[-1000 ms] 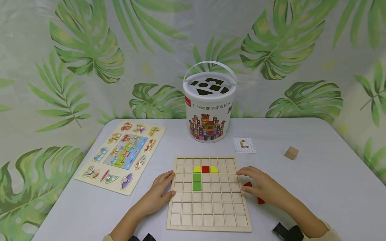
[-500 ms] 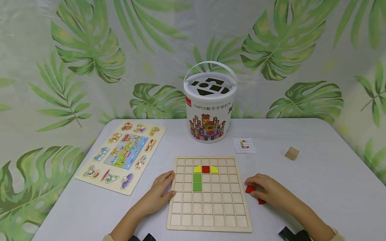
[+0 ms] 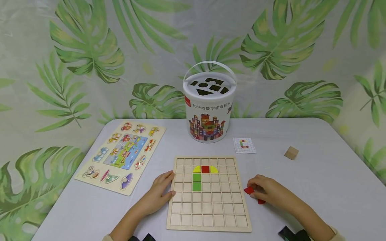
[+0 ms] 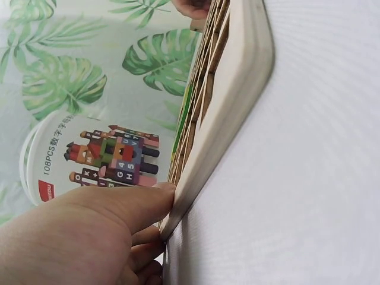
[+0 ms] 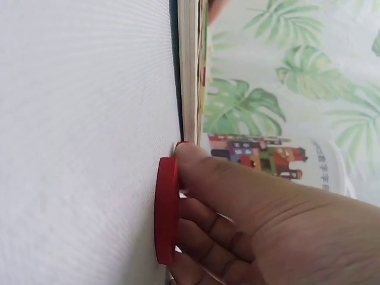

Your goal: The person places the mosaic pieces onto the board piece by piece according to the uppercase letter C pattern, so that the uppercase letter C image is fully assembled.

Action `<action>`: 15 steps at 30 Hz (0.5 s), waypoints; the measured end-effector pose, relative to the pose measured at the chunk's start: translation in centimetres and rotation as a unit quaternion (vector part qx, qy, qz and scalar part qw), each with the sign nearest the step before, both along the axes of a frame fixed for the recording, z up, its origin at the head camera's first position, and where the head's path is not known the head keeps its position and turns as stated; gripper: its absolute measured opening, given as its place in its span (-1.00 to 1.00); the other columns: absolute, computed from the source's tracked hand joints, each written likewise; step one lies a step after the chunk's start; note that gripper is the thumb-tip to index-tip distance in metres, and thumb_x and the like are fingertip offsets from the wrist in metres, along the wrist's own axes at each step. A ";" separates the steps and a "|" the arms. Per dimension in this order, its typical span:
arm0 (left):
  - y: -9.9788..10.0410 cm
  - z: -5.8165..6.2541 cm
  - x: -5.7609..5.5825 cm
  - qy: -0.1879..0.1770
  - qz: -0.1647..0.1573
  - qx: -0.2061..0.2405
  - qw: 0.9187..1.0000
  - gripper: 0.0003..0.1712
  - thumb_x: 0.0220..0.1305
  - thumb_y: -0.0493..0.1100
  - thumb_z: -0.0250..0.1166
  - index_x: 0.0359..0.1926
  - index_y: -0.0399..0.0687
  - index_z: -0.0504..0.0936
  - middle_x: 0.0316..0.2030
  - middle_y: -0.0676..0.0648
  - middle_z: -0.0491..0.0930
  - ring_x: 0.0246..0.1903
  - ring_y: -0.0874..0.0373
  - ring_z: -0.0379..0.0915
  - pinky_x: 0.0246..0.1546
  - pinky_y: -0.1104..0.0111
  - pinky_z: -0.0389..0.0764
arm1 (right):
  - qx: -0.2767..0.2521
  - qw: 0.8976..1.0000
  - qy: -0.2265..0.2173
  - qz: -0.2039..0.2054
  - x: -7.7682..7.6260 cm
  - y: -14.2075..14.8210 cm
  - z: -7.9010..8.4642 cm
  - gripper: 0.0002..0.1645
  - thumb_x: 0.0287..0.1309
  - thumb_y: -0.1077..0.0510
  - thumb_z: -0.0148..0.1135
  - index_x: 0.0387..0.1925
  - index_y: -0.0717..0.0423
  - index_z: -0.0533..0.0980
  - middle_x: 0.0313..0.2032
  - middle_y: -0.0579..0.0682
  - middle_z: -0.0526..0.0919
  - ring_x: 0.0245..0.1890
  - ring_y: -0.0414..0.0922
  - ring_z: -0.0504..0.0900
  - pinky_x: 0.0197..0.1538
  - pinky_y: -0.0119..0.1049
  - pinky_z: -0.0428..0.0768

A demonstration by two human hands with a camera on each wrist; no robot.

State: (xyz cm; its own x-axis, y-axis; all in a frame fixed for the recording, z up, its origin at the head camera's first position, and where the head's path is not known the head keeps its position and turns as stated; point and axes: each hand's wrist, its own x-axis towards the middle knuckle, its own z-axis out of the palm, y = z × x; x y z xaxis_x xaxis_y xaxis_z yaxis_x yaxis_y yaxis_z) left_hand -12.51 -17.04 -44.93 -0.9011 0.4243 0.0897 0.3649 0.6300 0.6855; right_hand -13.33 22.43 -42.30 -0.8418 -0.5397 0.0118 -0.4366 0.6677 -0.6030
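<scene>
My left hand (image 3: 159, 190) rests at the left edge of a square wooden grid board (image 3: 208, 214), thumb and fingers touching its rim. Beyond the board's right edge my right hand (image 3: 268, 189) has curled fingers and pinches a small red tile (image 3: 249, 190) with a curved edge. A second red tile (image 3: 261, 202) lies under that hand, partly hidden; the right wrist view shows this tile (image 5: 166, 211) close beside the thumb. Set in the board are two yellow quarter-round tiles (image 3: 214, 169), a red square tile (image 3: 205, 169) between them and two green square tiles (image 3: 197, 177).
Behind the board stands a white bucket (image 3: 208, 100) with a holed lid. A small pattern card (image 3: 244, 145) and a wooden cube (image 3: 291, 153) lie at the back right. A vehicle puzzle board (image 3: 120, 157) lies on the left of the white table (image 3: 319, 167).
My right hand has drawn back from the board's right edge and its fingers have closed on a red tile, which has turned and shifted. The left hand stays at the left edge.
</scene>
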 end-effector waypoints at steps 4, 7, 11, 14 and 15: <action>0.0 0.0 0.0 0.000 0.000 0.001 1.000 -0.29 0.20 -0.22 0.18 0.30 -0.33 0.10 0.31 -0.17 0.03 0.29 -0.08 -0.20 0.20 0.03 0.00 | 0.017 0.998 0.057 -0.010 0.1 -0.3 0.1 -0.74 -0.03 0.07 0.32 -0.26 -0.01 0.49 -0.33 -0.28 0.48 -0.36 -0.31 0.42 -0.31 -0.37 0.48; -0.1 -0.1 0.0 -0.001 0.000 0.001 1.000 -0.29 0.20 -0.22 0.18 0.31 -0.32 0.10 0.31 -0.17 0.02 0.30 -0.08 -0.20 0.20 0.03 0.00 | -0.012 0.995 0.103 0.001 0.3 -0.6 0.2 -0.72 -0.09 0.17 0.35 -0.27 -0.04 0.49 -0.35 -0.32 0.49 -0.36 -0.29 0.43 -0.31 -0.36 0.49; -0.1 0.0 0.0 -0.001 0.000 0.003 1.000 -0.29 0.21 -0.21 0.18 0.30 -0.32 0.10 0.31 -0.17 0.02 0.30 -0.08 -0.20 0.20 0.03 0.00 | -0.079 0.984 0.155 0.042 0.7 -1.5 0.6 -0.63 -0.17 0.29 0.36 -0.26 -0.06 0.49 -0.37 -0.32 0.51 -0.39 -0.29 0.44 -0.41 -0.40 0.49; -0.1 0.0 0.0 0.000 -0.001 0.004 1.000 -0.29 0.21 -0.21 0.18 0.30 -0.32 0.10 0.31 -0.17 0.03 0.29 -0.08 -0.20 0.20 0.03 0.00 | -0.108 0.975 0.180 0.069 0.9 -2.6 0.9 -0.59 -0.19 0.30 0.37 -0.23 -0.06 0.49 -0.34 -0.32 0.52 -0.37 -0.30 0.45 -0.40 -0.40 0.49; -0.1 0.0 0.0 0.000 -0.001 0.004 1.000 -0.29 0.21 -0.21 0.18 0.30 -0.32 0.10 0.31 -0.17 0.02 0.30 -0.08 -0.20 0.20 0.03 0.00 | -0.114 0.974 0.182 0.077 1.0 -3.0 1.0 -0.59 -0.18 0.30 0.37 -0.22 -0.05 0.49 -0.33 -0.31 0.53 -0.36 -0.29 0.46 -0.39 -0.40 0.50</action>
State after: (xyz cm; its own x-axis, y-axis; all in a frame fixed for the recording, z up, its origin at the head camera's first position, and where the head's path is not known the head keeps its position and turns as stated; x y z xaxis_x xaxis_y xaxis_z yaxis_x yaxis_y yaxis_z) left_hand -12.53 -17.10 -44.96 -0.9004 0.4250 0.0931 0.3658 0.6238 0.6907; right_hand -12.37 19.45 -41.31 -0.6695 -0.6068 0.4283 -0.7327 0.4446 -0.5153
